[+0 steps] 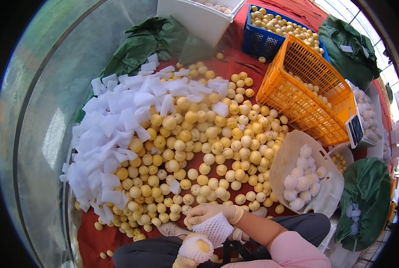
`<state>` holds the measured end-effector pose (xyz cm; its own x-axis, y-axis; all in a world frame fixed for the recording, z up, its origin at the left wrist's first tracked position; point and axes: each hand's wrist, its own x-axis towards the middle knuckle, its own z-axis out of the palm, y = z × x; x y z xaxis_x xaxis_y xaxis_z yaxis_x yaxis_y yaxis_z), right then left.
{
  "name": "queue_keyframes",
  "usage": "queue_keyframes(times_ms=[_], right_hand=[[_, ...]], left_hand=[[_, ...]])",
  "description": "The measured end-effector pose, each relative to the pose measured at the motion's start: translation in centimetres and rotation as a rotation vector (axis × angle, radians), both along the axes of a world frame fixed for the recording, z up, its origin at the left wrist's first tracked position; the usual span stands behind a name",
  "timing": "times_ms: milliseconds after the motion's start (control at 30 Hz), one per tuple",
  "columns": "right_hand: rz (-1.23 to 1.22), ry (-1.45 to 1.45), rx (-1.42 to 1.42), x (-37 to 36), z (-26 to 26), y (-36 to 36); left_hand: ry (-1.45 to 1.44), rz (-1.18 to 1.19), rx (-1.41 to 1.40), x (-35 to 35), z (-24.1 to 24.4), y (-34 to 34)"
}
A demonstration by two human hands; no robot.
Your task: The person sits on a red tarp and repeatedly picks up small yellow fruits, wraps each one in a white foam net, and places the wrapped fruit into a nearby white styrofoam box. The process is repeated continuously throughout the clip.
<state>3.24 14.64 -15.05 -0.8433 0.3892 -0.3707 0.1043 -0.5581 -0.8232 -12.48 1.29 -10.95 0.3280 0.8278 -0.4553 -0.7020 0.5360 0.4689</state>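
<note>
My left hand (185, 262), gloved, is low in the view and partly cut off by the bottom edge. It holds a yellow pepino melon (203, 246) wrapped in a white foam net, whose mesh leaves a round patch of skin bare. Just above, my gloved right hand (207, 212) grips an unfilled white foam net sleeve (216, 229). Its fingertips are partly hidden, so I cannot tell whether they also touch a fruit. Before me spreads a wide heap of loose pepino melons (186, 144), many with dark streaks. Flat foam net sleeves (119, 117) are piled over its left side.
A cut-open white plastic container (323, 197) at right holds net-wrapped fruits (301, 182). Beyond stand an orange crate (303, 97), a blue crate (263, 42) and a white foam box (192, 20). Green cloth (363, 201) lies at right; translucent sheeting (52, 100) walls the left.
</note>
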Motion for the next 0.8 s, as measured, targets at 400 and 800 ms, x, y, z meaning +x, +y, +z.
queue_keyframes(times_ms=[400,800], right_hand=[[-0.601,-1.478,1.018,13.8,-16.3,18.9],[-1.019,-0.481,0.246,10.5,-13.2,14.1]], left_hand=[[-0.192,0.287,-0.263,-0.4,-0.4,2.1],[-0.241,0.293,-0.158,1.2,0.4,4.8]])
